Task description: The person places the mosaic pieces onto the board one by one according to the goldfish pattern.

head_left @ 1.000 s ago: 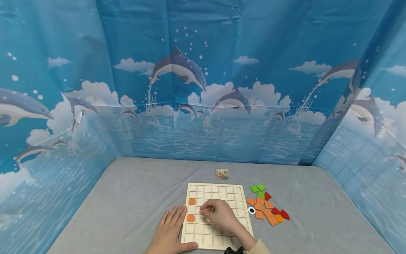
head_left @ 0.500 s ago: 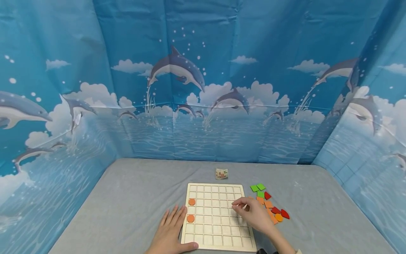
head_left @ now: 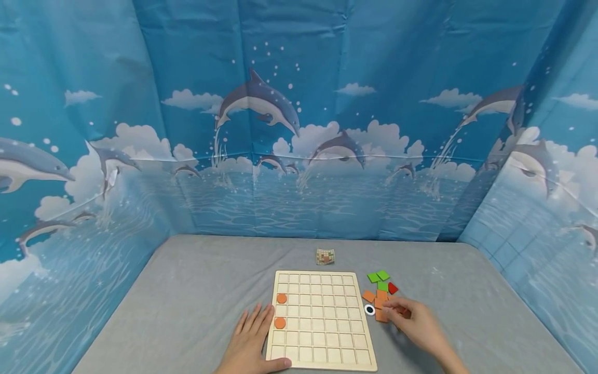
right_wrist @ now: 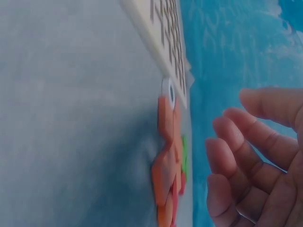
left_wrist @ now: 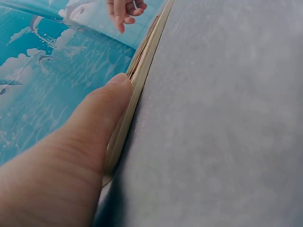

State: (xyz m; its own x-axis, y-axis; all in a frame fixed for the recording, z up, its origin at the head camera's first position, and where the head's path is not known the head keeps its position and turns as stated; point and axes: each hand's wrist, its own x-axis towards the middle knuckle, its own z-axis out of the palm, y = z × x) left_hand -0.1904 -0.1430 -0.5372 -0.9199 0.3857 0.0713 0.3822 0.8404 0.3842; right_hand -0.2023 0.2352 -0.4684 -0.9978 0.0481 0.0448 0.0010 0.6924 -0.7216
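My left hand [head_left: 249,340] lies flat with fingers spread. Its fingertips meet the left edge of a pale wooden grid board [head_left: 322,324], and in the left wrist view the thumb [left_wrist: 106,101] rests on the board's near edge. Two round-looking orange pieces [head_left: 281,298] sit in the board's left column. Over the loose tiles at the right hovers my right hand [head_left: 416,322], fingers loosely bent. In the right wrist view nothing is between the thumb and fingers [right_wrist: 232,161]. Orange square tiles [head_left: 381,315] lie below the fingertips; this hand hides part of the pile.
Green tiles [head_left: 383,275] and a red piece [head_left: 393,287] lie behind the orange ones. A white disc with a dark centre [head_left: 370,310] is beside the board. A small picture card [head_left: 325,256] sits behind it. Dolphin-print curtains [head_left: 299,197] surround the grey table [head_left: 196,291].
My right hand has moved right, from above the middle of the board to above the tile pile. The left hand and the two orange pieces on the board have stayed in place.
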